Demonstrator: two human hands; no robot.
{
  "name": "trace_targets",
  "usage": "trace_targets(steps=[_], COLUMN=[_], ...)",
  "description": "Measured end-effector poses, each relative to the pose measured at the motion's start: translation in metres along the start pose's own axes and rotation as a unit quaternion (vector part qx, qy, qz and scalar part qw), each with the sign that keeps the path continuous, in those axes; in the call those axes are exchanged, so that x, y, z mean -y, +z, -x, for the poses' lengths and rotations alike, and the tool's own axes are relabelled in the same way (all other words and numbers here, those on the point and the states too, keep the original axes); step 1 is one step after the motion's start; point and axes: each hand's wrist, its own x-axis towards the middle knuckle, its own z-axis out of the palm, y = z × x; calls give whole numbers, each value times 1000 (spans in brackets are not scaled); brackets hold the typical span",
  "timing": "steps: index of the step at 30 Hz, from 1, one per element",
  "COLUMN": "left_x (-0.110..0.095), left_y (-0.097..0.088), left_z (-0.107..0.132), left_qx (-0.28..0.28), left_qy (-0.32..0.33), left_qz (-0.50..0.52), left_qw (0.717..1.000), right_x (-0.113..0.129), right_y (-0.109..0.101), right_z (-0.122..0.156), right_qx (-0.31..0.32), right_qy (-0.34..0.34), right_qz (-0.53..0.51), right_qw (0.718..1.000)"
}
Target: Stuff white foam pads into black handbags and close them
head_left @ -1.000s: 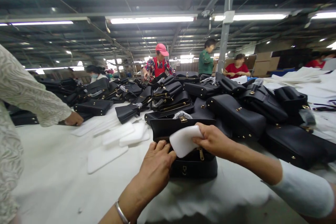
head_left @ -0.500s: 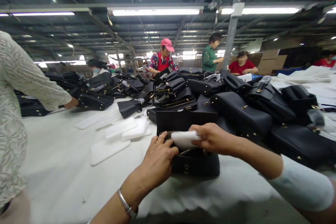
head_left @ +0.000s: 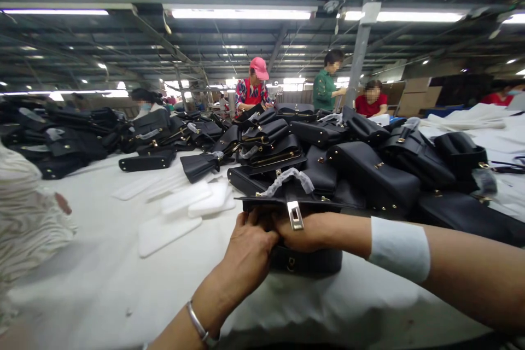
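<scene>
A black handbag [head_left: 314,262] stands in front of me on the white-covered table, its flap raised toward the back. From the flap hangs a metal clasp plate [head_left: 291,208], over the back of my right hand [head_left: 314,232]. That hand reaches into the bag's mouth, so its fingers are hidden. My left hand [head_left: 248,249] grips the left side of the opening, fingers hooked over the rim and thumb near the right hand. A plastic-wrapped handle [head_left: 287,176] arches up behind the flap. Any white pad inside the bag is out of sight.
Flat white pads [head_left: 170,235] lie on the table to the left. Piled black handbags [head_left: 375,175] spread behind and to the right. At the left edge is a person's patterned sleeve [head_left: 24,219]. Several people stand or sit beyond the pile, one in a pink cap [head_left: 259,67].
My right hand has gone down into the bag with the white pad, now hidden. The flap has tipped forward over it. The co-worker at left has drawn back from a black bag.
</scene>
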Motion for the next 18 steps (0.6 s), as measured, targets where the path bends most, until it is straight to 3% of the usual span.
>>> trace_targets(steps=[3, 7, 9, 13, 18], left_x=[0, 5, 10, 14, 17], left_y=[-2, -5, -5, -2, 5], left_z=[3, 8, 9, 9, 10], left_qx=[3, 0, -1, -37, -65], left_qy=[4, 11, 21, 47, 46], left_qz=[6, -1, 0, 7, 17], left_qw=[1000, 1000, 1000, 998, 997], right_x=[-9, -21, -21, -16, -18], right_y=[-13, -53, -67, -72, -59], right_z=[5, 20, 27, 34, 33], right_qx=[54, 121, 123, 51, -72], right_qy=[-19, -6, -17, -117, -260], right_qz=[9, -51, -70, 68, 190], right_qw=[998, 991, 990, 989, 944])
